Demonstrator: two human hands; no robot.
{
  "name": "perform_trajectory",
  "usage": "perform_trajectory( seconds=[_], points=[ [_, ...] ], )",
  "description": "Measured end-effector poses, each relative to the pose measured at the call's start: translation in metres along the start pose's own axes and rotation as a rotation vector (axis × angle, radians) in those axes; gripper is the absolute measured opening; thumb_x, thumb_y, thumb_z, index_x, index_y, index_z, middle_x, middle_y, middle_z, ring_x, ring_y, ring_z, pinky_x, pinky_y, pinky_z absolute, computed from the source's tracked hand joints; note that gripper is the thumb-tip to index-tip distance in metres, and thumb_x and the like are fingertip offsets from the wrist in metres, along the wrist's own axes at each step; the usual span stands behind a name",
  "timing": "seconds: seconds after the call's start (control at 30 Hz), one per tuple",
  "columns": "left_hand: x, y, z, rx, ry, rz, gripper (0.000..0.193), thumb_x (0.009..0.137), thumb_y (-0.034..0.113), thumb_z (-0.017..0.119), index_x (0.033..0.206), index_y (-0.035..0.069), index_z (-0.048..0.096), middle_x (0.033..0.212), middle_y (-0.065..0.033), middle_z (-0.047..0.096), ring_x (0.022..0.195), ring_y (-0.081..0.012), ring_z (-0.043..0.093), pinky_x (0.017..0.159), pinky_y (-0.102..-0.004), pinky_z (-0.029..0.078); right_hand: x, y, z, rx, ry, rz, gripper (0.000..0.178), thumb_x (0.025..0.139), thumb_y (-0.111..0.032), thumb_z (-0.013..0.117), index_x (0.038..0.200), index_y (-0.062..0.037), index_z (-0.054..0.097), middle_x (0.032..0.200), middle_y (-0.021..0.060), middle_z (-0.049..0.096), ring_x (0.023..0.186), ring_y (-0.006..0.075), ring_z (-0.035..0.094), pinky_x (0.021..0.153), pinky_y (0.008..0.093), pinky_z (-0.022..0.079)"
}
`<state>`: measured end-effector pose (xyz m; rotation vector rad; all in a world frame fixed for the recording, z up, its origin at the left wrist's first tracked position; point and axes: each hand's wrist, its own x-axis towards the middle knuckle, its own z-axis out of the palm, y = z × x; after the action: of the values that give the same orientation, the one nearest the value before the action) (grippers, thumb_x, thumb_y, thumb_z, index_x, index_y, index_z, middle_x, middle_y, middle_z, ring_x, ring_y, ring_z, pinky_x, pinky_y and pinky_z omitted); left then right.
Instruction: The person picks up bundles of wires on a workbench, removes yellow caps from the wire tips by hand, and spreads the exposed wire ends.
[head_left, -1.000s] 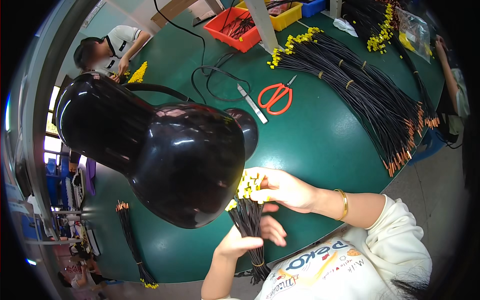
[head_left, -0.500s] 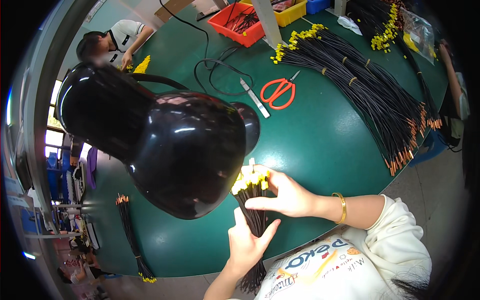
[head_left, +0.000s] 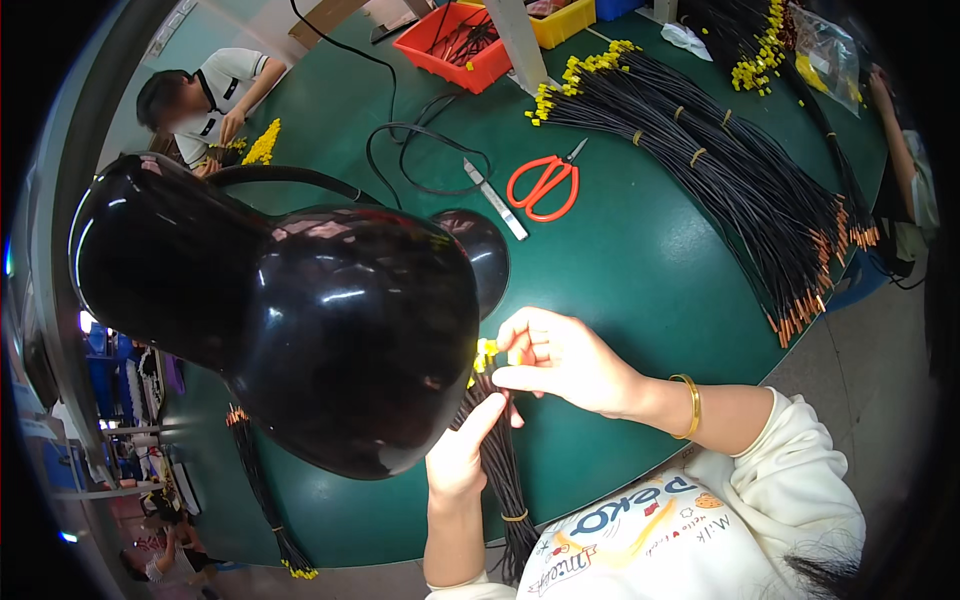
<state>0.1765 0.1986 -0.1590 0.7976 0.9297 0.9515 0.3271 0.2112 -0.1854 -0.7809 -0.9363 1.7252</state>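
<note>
My left hand [head_left: 462, 452] is closed around a bundle of black cables [head_left: 507, 470] below its yellow ends. A tan band circles the bundle lower down, near my body. At the top of the bundle, my right hand [head_left: 570, 365] has its fingers curled beside the yellow connectors [head_left: 484, 354]. Whatever lies between its fingertips is too small to make out. The big glossy black lamp [head_left: 365, 330] hides part of the yellow ends and some of my left hand's fingers. Light falls brightly on those ends.
Orange-handled scissors [head_left: 543, 188] and a craft knife [head_left: 496, 200] lie on the green table [head_left: 620, 270]. Banded cable bundles [head_left: 710, 160] spread at right; a smaller bundle [head_left: 262, 490] lies left. Red [head_left: 455, 48] and yellow bins [head_left: 567, 25] stand behind. A co-worker [head_left: 215, 100] sits far left.
My left hand has moved up and left along the bundle, which shifted partly behind the lamp. My right hand let go of the bundle's side, and its fingers are now curled at the yellow ends.
</note>
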Motion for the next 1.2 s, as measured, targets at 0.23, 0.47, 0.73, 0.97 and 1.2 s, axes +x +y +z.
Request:
perform_trajectory(
  seconds=[0.23,0.47,0.73,0.97,1.2],
  points=[
    [-0.003,-0.007,-0.008,0.134,0.166,0.178,0.023,0.073,0.000,0.059,0.094,-0.004,0.050,0.076,-0.0108,0.056,0.061,-0.0163,0.055,0.057,-0.0251,0.046,0.002,0.001,0.005,0.114,-0.053,-0.013,0.016,0.078,-0.006,0.061,0.091,-0.0004,0.053,0.082,0.0040,0.055,0.077,0.0090,0.054,0.069,0.0224,0.047],
    [-0.006,-0.014,-0.014,0.170,0.210,0.306,0.025,0.070,-0.002,0.062,0.091,-0.004,0.049,0.075,-0.0098,0.055,0.059,-0.0144,0.054,0.055,-0.0245,0.046,0.001,0.001,0.005,0.117,-0.025,0.042,0.017,0.080,-0.005,0.058,0.094,0.0026,0.055,0.085,0.0059,0.056,0.078,0.0098,0.054,0.069,0.0229,0.048],
    [-0.012,-0.011,-0.009,0.175,0.223,0.240,0.025,0.067,-0.004,0.062,0.089,-0.004,0.049,0.074,-0.0093,0.053,0.056,-0.0148,0.054,0.053,-0.0242,0.045,0.003,0.000,0.007,0.101,0.068,-0.022,0.019,0.081,-0.005,0.057,0.098,0.0021,0.055,0.085,0.0044,0.056,0.077,0.0090,0.054,0.071,0.0225,0.047],
    [-0.014,-0.011,-0.006,0.189,0.188,0.215,0.025,0.067,-0.003,0.062,0.089,-0.004,0.049,0.073,-0.0092,0.052,0.056,-0.0154,0.054,0.053,-0.0249,0.045,0.001,-0.003,0.006,-0.039,-0.019,-0.052,0.019,0.078,-0.009,0.061,0.095,-0.0004,0.057,0.083,0.0039,0.057,0.075,0.0078,0.052,0.070,0.0227,0.046],
    [-0.013,-0.033,-0.028,0.202,0.362,0.308,0.025,0.068,-0.002,0.062,0.089,-0.003,0.050,0.075,-0.0085,0.054,0.062,-0.0148,0.055,0.057,-0.0245,0.045,0.000,-0.005,0.007,0.085,-0.047,0.037,0.021,0.081,-0.008,0.058,0.099,0.0005,0.057,0.087,0.0049,0.059,0.079,0.0092,0.055,0.073,0.0228,0.046]
  ],
)
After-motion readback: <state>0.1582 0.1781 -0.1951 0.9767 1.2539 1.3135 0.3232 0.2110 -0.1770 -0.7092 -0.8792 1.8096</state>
